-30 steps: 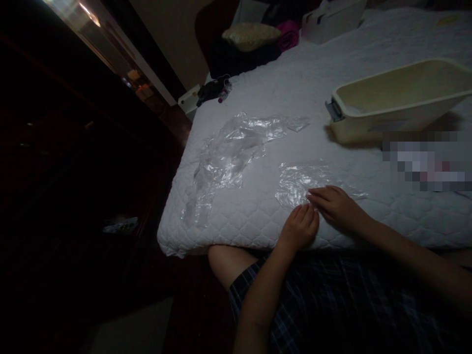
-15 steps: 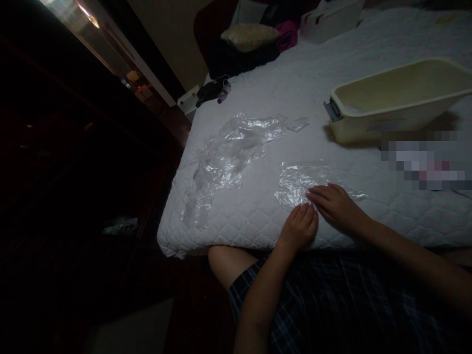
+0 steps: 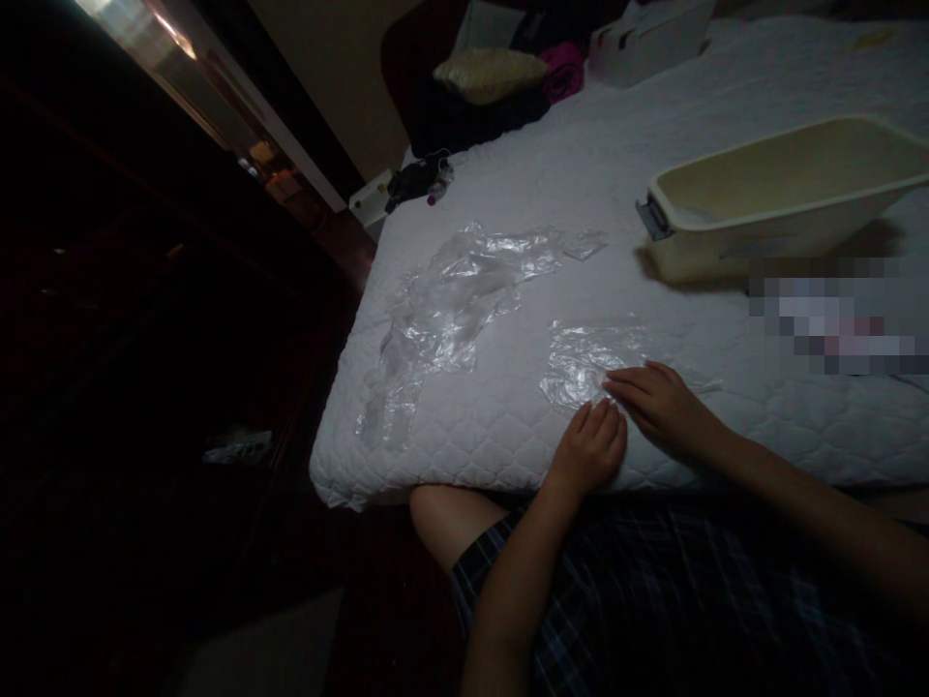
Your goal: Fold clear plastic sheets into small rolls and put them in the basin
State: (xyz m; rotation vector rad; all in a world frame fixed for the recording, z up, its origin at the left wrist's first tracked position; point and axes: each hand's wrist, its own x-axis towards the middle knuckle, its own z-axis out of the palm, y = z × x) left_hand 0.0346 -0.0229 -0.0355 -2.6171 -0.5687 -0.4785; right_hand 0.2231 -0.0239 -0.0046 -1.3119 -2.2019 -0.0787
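A clear, crinkled plastic bag [image 3: 587, 348] lies flat on the white quilted bed in front of me. My right hand [image 3: 664, 411] rests on it with the fingers stretched out, pointing left across the plastic. Just below, at the bag's near edge, lies my left hand [image 3: 593, 445], its fingers extended and side by side. The fingertips of both hands come close together, and the palms face down. Part of the bag is hidden beneath my hands. Farther left, several more clear plastic bags [image 3: 464, 290] are spread in an overlapping heap.
A cream plastic bin [image 3: 776, 232] with a grey latch stands on the bed [image 3: 508, 426] at the right. A white box [image 3: 649, 44], a pale cushion [image 3: 494, 75] and a magenta roll of cloth [image 3: 563, 73] are at the back. The bed's edge runs along my lap.
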